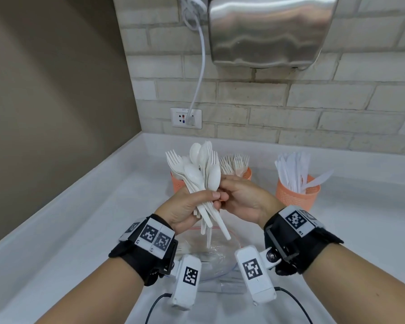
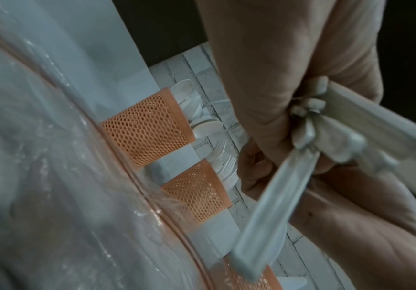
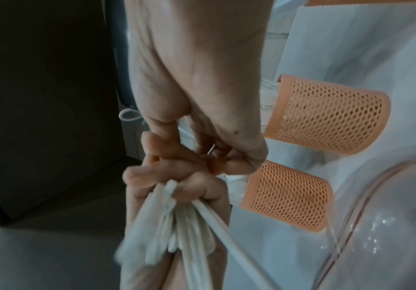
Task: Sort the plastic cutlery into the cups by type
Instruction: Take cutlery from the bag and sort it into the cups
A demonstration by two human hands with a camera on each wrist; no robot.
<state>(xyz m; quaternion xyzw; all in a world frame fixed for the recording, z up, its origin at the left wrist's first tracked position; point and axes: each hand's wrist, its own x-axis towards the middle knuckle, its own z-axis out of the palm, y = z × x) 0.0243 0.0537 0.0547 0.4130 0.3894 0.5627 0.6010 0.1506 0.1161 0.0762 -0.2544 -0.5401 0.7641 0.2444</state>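
Observation:
My left hand (image 1: 185, 211) grips a bundle of white plastic forks and spoons (image 1: 197, 174) by the handles, heads up, above the counter. My right hand (image 1: 241, 195) meets it from the right, and its curled fingertips pinch one piece of the bundle just below a spoon bowl. Three orange mesh cups stand behind. The left cup (image 1: 177, 183) is mostly hidden by the bundle, the middle cup (image 1: 248, 174) holds forks, and the right cup (image 1: 297, 195) holds knives. In the left wrist view the handles (image 2: 350, 127) stick out of my fist, and spoons show in the cup (image 2: 147, 125).
A clear plastic bag (image 1: 215, 256) lies on the white counter (image 1: 80, 218) under my wrists. A brick wall with a socket (image 1: 186, 118) and a steel hand dryer (image 1: 267, 31) stands behind the cups. A brown side wall closes the left.

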